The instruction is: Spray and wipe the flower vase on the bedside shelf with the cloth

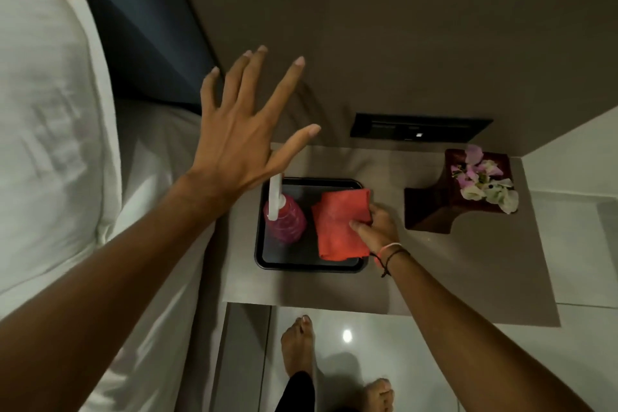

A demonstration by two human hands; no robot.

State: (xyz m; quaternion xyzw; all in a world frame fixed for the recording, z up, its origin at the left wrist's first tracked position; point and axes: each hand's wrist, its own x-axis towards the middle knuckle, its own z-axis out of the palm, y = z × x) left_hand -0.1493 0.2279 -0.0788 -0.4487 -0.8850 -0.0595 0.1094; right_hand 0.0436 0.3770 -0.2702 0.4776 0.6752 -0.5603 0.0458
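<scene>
A dark brown flower vase with pink and white flowers stands at the back right of the bedside shelf. A black tray on the shelf's left holds a pink spray bottle with a white nozzle and a folded red cloth. My right hand pinches the cloth's right edge on the tray. My left hand hovers above the bottle with fingers spread, holding nothing.
A bed with white sheets and a pillow lies to the left, against a dark headboard. A black wall socket panel sits above the shelf. My bare feet stand on the glossy floor below the shelf.
</scene>
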